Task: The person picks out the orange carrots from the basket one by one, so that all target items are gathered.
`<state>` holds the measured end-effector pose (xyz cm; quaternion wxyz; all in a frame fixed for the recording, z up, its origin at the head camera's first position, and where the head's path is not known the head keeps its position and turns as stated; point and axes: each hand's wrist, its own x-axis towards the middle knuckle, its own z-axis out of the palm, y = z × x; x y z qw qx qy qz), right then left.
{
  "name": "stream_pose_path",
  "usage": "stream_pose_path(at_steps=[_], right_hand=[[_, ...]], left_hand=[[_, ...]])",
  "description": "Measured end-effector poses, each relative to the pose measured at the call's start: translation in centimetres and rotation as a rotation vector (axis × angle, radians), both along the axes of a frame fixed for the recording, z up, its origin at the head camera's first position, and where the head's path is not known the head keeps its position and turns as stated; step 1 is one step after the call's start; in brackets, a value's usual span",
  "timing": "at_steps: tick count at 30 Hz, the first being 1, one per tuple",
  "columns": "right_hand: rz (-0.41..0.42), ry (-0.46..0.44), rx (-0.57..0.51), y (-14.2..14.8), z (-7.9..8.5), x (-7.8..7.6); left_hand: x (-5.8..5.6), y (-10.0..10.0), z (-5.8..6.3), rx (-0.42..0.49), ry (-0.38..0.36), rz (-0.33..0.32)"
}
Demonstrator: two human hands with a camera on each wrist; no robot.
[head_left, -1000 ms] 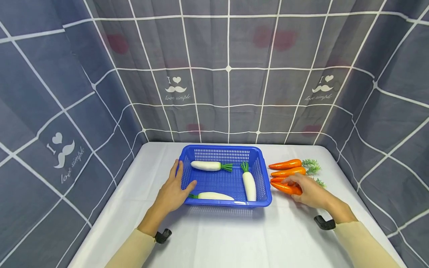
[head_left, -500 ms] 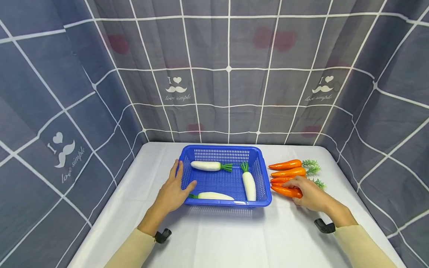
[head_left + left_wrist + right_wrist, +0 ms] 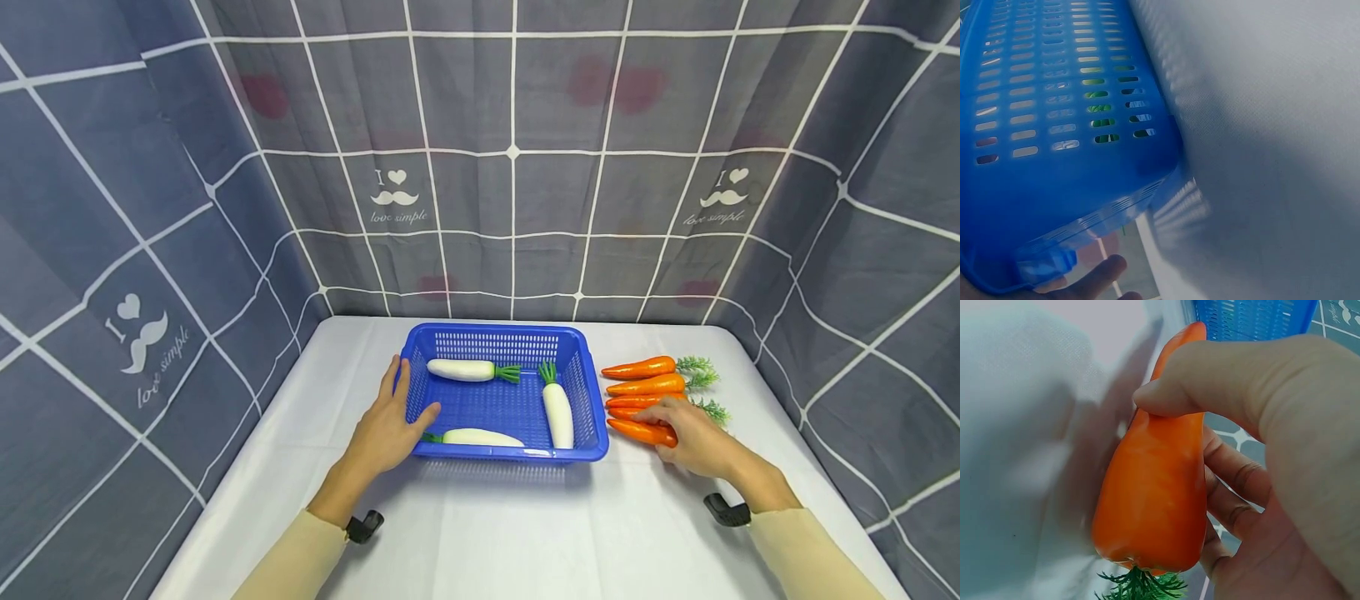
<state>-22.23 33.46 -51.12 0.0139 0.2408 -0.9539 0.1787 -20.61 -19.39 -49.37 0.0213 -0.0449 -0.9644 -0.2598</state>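
My left hand (image 3: 386, 429) rests at the left end of the blue plastic basket (image 3: 491, 454), fingers extended along its rim and thumb over the near left corner. In the left wrist view the fingertips (image 3: 1110, 267) show beyond the basket's slotted wall (image 3: 1054, 156). Three white radishes with green tops lie inside: one along the back (image 3: 461, 371), one along the front (image 3: 480, 437), one lengthwise at the right (image 3: 557, 414). My right hand (image 3: 701, 437) grips the nearest orange carrot (image 3: 641, 431), thumb across its upper side, fingers behind it (image 3: 1154, 487).
Behind the gripped carrot, several more carrots (image 3: 647, 386) lie side by side, tips toward the basket and green tops to the right. A white cloth (image 3: 517, 533) covers the table. Grey-blue checked curtains (image 3: 555, 200) enclose the back and both sides.
The nearest carrot has shifted slightly toward the table's front with my right hand, and more of the carrots behind it shows. My left hand and the basket have stayed in place.
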Motion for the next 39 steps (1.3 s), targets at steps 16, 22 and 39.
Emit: stream_pose_path(at_steps=[16,22,39], right_hand=[[-0.011,-0.002,-0.001,0.0,-0.3,0.6],[-0.009,0.021,0.006,0.2,-0.6,0.7],[-0.018,0.012,-0.023,-0.2,-0.5,1.4]], left_hand=[[0.0,0.0,-0.1,-0.002,0.005,0.002],[0.0,0.0,-0.1,0.004,0.004,0.004],[0.0,0.1,-0.1,0.0,0.008,0.001]])
